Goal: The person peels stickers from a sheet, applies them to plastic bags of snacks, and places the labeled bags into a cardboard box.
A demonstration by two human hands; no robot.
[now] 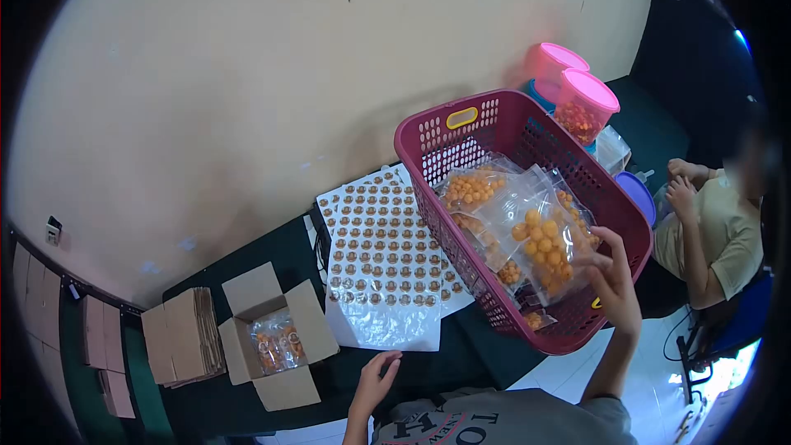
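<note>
My right hand [616,288] is over the maroon basket [461,259], its fingers at the right edge of a clear plastic bag of orange balls [544,249]. The fingers look closed on that edge, though the contact is partly blurred. This bag lies tilted above several other bags of smaller-looking orange balls [474,189] in the basket. My left hand [375,381] is low in front of my body, near the front edge of the sticker sheets [379,255]. Its fingers are loosely bent and apart, with nothing visible in them.
An open cardboard box [317,325] holding bagged orange pieces [278,344] stands left of the sheets, beside flattened cartons [185,336]. Behind the basket are pink-lidded tubs [587,107]. Another person [709,227] sits at the right, near a purple lid [634,198].
</note>
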